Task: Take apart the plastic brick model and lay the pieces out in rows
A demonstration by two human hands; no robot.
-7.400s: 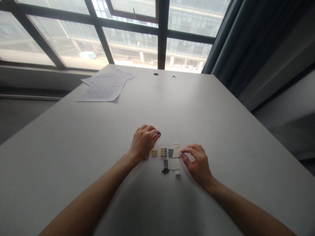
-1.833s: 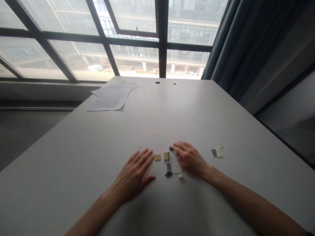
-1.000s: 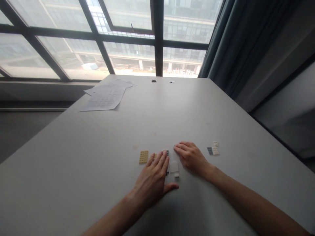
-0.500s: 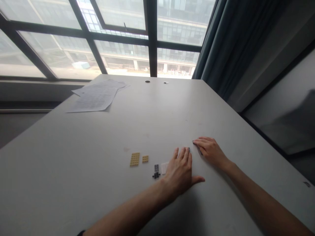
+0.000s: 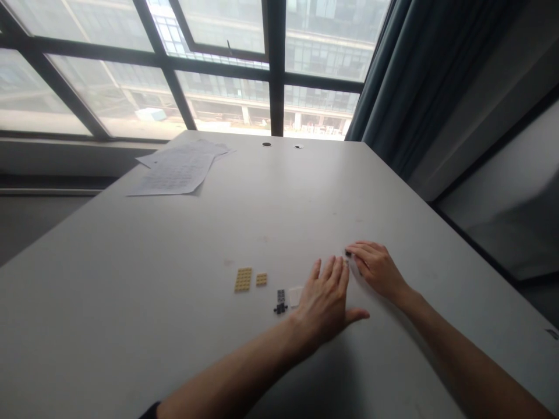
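1. Black plastic forms the knobbed connector (image 5: 280, 309), nearest me among the loose parts; a studded dark grey plate (image 5: 280, 295) adjoins it. Hazard: the left forearm lies close by — a careless sideways sweep could scatter both.
2. White tile (image 5: 295, 296): flat, smooth-faced, partly covered by the left hand. Hazard: a low wrist could drag it.
3. Left hand (image 5: 325, 297): palm down, fingers straight and slightly spread, thumb splayed wide. No grip is visible; a sliver of some small part shows at the fingertips. What lies beneath, I cannot tell. Hazard: uneven pressure could skid hidden parts.
4. Larger tan plate (image 5: 243, 280) and smaller tan plate (image 5: 261, 279): rectangular, studded in rows, lying left of the left hand, well apart from its fingers.
5. Right hand (image 5: 378, 265): fingers bent and held together, tips at the dark brick (image 5: 348, 252). Pinched or merely touched, I cannot tell. Hazard: both hands nearly meet — a knock could dislodge the brick.
6. Tabletop (image 5: 174, 244): white, smooth; light parts may slide easily. Thin printed sheets (image 5: 174, 171) overlap near its far left edge.
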